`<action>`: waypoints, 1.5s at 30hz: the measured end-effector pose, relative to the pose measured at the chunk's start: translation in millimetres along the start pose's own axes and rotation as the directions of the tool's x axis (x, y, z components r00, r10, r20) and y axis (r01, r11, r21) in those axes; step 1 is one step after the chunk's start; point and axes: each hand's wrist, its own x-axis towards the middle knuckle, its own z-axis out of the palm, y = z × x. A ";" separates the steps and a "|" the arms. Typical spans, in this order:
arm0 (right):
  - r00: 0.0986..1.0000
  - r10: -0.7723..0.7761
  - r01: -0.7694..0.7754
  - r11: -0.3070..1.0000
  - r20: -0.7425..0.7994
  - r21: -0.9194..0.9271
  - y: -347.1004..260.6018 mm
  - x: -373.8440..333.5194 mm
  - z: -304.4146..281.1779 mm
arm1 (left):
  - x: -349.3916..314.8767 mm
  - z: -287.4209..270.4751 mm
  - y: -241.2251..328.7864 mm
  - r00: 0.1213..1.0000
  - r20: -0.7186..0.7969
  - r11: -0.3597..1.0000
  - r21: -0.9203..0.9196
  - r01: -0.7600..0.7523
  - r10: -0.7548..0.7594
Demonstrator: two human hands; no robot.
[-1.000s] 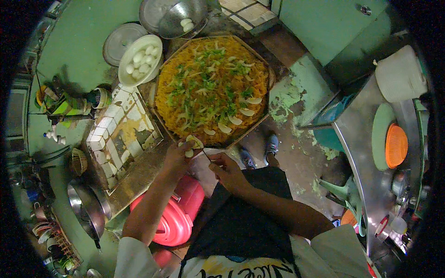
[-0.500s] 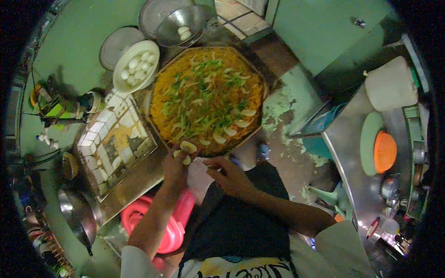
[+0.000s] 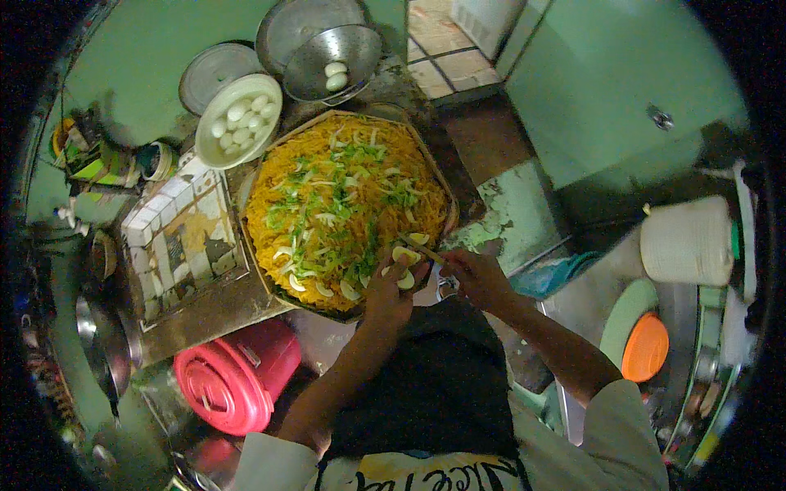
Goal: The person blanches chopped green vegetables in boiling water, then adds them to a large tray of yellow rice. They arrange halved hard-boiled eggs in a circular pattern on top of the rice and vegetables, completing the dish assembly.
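Both forearms (image 3: 348,380) angled inward | left hand (image 3: 388,296) holding egg pieces (image 3: 405,281)

On your left, you have a tiled sink (image 3: 160,211) with worn patches in its floor, and a tap (image 3: 72,219) on the wall beyond it; below the ledge, near you, stands a pink bucket (image 3: 236,375) with its lid on; a dark metal pan (image 3: 105,335) is farther left; on your right, an orange basket (image 3: 645,347) overlaps a pale green oval tray (image 3: 620,323) on the metal counter (image 3: 591,301), with a whitish bucket (image 3: 686,243) farther along; ahead to your right, you see a green door (image 3: 614,98) with a metal handle (image 3: 660,118).
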 end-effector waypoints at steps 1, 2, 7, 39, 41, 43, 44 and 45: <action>0.999 0.030 -0.033 0.994 0.030 0.104 1.1 7.5 -4.5 | -0.9 1.8 -2.8 0.998 -0.047 0.999 0.021 -0.039 0.040; 0.991 0.088 -0.105 0.976 0.097 0.191 0.2 11.0 -11.2 | -1.5 4.4 -6.3 0.994 -0.032 0.994 0.027 -0.102 0.103; 0.960 0.055 -0.112 0.974 0.276 0.196 -13.1 6.6 -49.4 | -2.8 23.6 -25.1 0.966 -0.093 0.963 0.144 -0.228 0.243; 0.786 -0.001 -0.060 0.995 0.618 0.078 11.5 159.0 -134.4 | 73.9 88.0 -54.8 0.924 -0.142 0.886 -0.265 -0.381 0.355; 0.738 0.079 -0.165 0.984 0.670 0.067 2.3 152.8 -145.1 | 73.3 91.3 -54.0 0.926 -0.136 0.875 -0.303 -0.377 0.352; 0.709 -0.059 0.007 0.997 0.702 0.077 0.1 142.6 -153.1 | 73.3 95.3 -54.5 0.912 -0.173 0.869 -0.278 -0.408 0.373; 0.750 -0.131 0.115 0.991 0.649 0.067 2.0 141.6 -155.8 | 74.4 96.8 -54.3 0.906 -0.141 0.849 -0.318 -0.422 0.398; 0.760 -0.191 0.203 0.978 0.622 0.052 5.6 142.5 -157.0 | 76.8 99.3 -55.4 0.901 -0.163 0.841 -0.322 -0.434 0.403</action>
